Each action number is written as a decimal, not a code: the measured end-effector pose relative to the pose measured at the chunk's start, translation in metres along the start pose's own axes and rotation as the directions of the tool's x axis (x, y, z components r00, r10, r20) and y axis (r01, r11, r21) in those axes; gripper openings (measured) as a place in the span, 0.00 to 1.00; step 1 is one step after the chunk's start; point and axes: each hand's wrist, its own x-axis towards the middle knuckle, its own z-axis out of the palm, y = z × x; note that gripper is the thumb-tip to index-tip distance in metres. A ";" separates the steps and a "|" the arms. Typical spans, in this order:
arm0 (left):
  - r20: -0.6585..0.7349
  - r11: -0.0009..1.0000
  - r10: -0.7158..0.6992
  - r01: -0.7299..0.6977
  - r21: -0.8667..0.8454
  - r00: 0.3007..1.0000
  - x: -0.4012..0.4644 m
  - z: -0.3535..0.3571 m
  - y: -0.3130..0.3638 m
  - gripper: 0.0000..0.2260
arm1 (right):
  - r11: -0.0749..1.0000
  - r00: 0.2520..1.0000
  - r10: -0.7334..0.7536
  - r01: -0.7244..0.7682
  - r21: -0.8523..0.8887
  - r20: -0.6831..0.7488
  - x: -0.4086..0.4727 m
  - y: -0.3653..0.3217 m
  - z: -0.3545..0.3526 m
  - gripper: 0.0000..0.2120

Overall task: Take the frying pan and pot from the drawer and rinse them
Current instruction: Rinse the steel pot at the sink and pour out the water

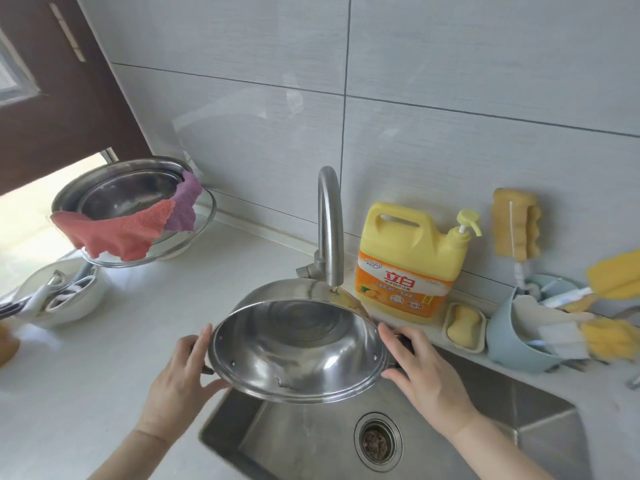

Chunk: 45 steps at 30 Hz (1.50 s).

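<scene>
Over the steel sink, beneath the faucet, a shiny stainless pot tilts, mouth toward the camera, handles left-right, left hand and right hand gripping them.

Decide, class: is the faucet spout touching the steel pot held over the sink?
Cannot tell. In the head view the faucet spout tip ends right at the tilted pot's upper outer wall, and no clear gap or contact shows there.
</scene>
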 end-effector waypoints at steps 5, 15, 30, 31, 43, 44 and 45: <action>-0.014 1.000 0.028 -0.028 0.012 0.999 0.001 -0.002 0.000 0.57 | 1.000 1.000 -0.008 0.008 0.003 0.002 0.005 0.002 0.001 0.59; 0.034 0.987 0.161 -0.160 -0.016 0.986 0.043 0.039 0.052 0.56 | 0.980 0.979 0.201 -0.201 -0.014 -0.022 -0.048 0.035 -0.043 0.64; 0.036 0.997 0.079 -0.079 -0.005 0.996 0.020 0.018 0.028 0.55 | 0.995 0.994 0.103 -0.103 -0.001 0.020 -0.032 0.023 -0.025 0.64; 0.036 0.998 0.062 -0.062 -0.006 0.997 0.014 0.013 0.020 0.56 | 0.997 0.997 0.077 -0.077 0.008 0.027 -0.025 0.017 -0.020 0.64; 0.085 1.000 0.011 -0.011 0.000 0.996 0.010 0.002 0.003 0.59 | 0.997 0.995 0.053 -0.057 0.049 0.080 -0.002 0.013 -0.005 0.61; 0.125 1.000 0.001 -0.001 -0.001 0.992 0.016 0.006 0.008 0.59 | 0.993 0.991 0.091 -0.098 0.064 0.102 -0.004 0.018 -0.009 0.61; 0.179 1.000 -0.011 0.010 0.009 0.984 0.023 0.010 0.014 0.60 | 0.987 0.983 0.130 -0.141 0.080 0.129 -0.007 0.023 -0.013 0.60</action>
